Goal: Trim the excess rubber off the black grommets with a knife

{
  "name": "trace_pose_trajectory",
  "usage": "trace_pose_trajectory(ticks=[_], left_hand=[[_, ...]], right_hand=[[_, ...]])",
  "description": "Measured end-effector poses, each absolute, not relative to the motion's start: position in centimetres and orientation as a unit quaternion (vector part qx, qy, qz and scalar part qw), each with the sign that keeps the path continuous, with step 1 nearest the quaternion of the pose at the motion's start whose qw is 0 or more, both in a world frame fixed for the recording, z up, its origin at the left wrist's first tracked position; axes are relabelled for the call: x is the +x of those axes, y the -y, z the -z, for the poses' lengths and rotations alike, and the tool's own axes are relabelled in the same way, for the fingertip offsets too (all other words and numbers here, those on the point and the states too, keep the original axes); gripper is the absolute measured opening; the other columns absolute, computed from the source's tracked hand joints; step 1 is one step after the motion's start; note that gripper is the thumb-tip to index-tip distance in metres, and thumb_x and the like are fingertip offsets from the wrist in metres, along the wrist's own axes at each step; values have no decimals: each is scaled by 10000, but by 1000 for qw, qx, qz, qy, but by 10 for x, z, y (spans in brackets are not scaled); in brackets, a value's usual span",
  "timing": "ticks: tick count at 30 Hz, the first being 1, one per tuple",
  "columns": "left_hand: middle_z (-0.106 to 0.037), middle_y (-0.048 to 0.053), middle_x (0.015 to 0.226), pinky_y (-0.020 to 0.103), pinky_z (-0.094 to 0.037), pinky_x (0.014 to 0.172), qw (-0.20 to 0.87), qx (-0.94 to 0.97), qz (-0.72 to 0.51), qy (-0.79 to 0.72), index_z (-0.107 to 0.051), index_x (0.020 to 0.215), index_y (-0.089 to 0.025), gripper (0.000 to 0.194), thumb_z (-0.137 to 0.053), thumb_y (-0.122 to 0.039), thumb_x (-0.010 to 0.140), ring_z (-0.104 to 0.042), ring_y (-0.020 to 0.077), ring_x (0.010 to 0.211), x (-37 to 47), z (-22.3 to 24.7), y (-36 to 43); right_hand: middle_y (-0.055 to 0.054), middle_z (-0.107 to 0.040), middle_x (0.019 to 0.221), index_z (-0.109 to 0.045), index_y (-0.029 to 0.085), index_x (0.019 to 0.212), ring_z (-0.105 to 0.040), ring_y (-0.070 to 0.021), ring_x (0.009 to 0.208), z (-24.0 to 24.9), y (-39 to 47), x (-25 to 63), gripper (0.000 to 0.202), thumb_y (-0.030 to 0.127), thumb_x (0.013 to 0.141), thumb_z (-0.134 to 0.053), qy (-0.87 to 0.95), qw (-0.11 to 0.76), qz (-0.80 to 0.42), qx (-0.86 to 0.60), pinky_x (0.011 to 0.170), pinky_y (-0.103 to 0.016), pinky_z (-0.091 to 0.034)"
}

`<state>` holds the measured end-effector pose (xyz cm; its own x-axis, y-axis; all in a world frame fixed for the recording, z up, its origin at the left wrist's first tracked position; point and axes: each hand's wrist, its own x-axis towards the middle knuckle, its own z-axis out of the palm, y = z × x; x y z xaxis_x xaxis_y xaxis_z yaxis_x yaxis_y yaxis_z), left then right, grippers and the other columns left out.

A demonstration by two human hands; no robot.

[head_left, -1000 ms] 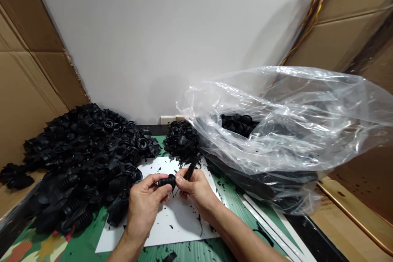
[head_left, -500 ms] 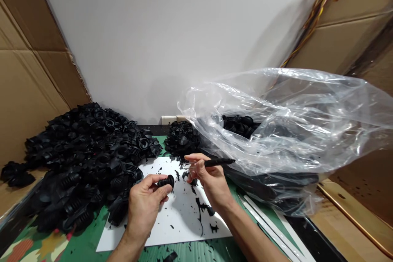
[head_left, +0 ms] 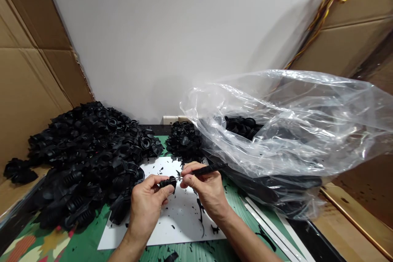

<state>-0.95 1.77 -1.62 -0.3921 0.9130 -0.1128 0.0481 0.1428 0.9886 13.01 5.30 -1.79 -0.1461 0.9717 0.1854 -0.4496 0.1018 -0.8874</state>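
Observation:
A small ribbed black rubber part (head_left: 166,181) is pinched between the thumb and fingers of my left hand (head_left: 146,201), over a white sheet (head_left: 181,217). My right hand (head_left: 206,184) is closed round a black pen-like tool (head_left: 211,168). The thin metal tip of that tool points left and meets the open end of the rubber part; whether it is inside cannot be made out. Black scraps (head_left: 201,211) lie scattered on the sheet beneath both hands.
A large heap of ribbed black parts (head_left: 92,151) covers the left side. Behind the sheet sits a smaller pile of black scraps (head_left: 184,139). A clear plastic bag (head_left: 276,143) holding black parts is at the right, near white strips (head_left: 270,229). Cardboard (head_left: 27,77) stands at the left.
My right hand has moved down and left, bringing the tool's tip to the rubber part. My left hand keeps its hold. The whole view has shifted slightly.

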Motion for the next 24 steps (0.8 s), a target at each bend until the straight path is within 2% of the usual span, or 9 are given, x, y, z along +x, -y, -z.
trace_pose_trajectory(ticks=[4, 9, 14, 20, 22, 24], left_hand=[[-574, -32, 458, 208, -439, 414, 402, 374, -538, -640, -725, 648, -150, 217, -763, -279, 478, -490, 102, 427, -9, 14, -17], [-568, -30, 465, 212, -435, 411, 400, 374, -541, -638, -721, 624, -155, 209, -763, -285, 466, -487, 106, 432, -7, 11, -17], [-550, -36, 447, 213, -416, 404, 387, 397, -541, -632, -717, 618, -164, 195, -764, -292, 479, -467, 103, 413, -7, 11, -17], [-569, -21, 478, 212, -392, 396, 376, 441, -535, -614, -710, 588, -166, 156, -762, -285, 503, -464, 103, 416, -4, 13, -13], [-583, -16, 491, 212, -396, 399, 382, 436, -531, -618, -708, 595, -164, 144, -747, -274, 510, -471, 106, 425, -3, 14, -12], [-568, -26, 469, 212, -398, 396, 389, 416, -531, -627, -705, 611, -160, 164, -744, -276, 503, -466, 102, 412, -3, 15, -12]], right_hand=[[0, -627, 680, -712, 197, 616, -580, -126, 581, 20, -53, 131, 63, 137, 622, -730, 487, 589, -582, -278, 544, -244, -485], [-22, -634, 700, -710, 197, 627, -579, -164, 672, 23, -55, 133, 37, 181, 643, -740, 529, 586, -540, -291, 584, -265, -485], [-16, -609, 669, -684, 193, 654, -563, -148, 595, 22, -50, 132, 83, 237, 720, -708, 558, 581, -519, -284, 562, -273, -473], [-45, -628, 690, -676, 204, 708, -582, -174, 631, 17, -48, 134, 83, 181, 781, -644, 662, 632, -284, -284, 575, -297, -474], [-42, -622, 695, -662, 203, 699, -581, -167, 611, 19, -56, 139, 89, 186, 784, -641, 632, 663, -254, -311, 560, -294, -474], [-31, -614, 685, -637, 201, 688, -567, -151, 553, 22, -64, 145, 103, 230, 786, -646, 588, 678, -279, -341, 523, -286, -467]])
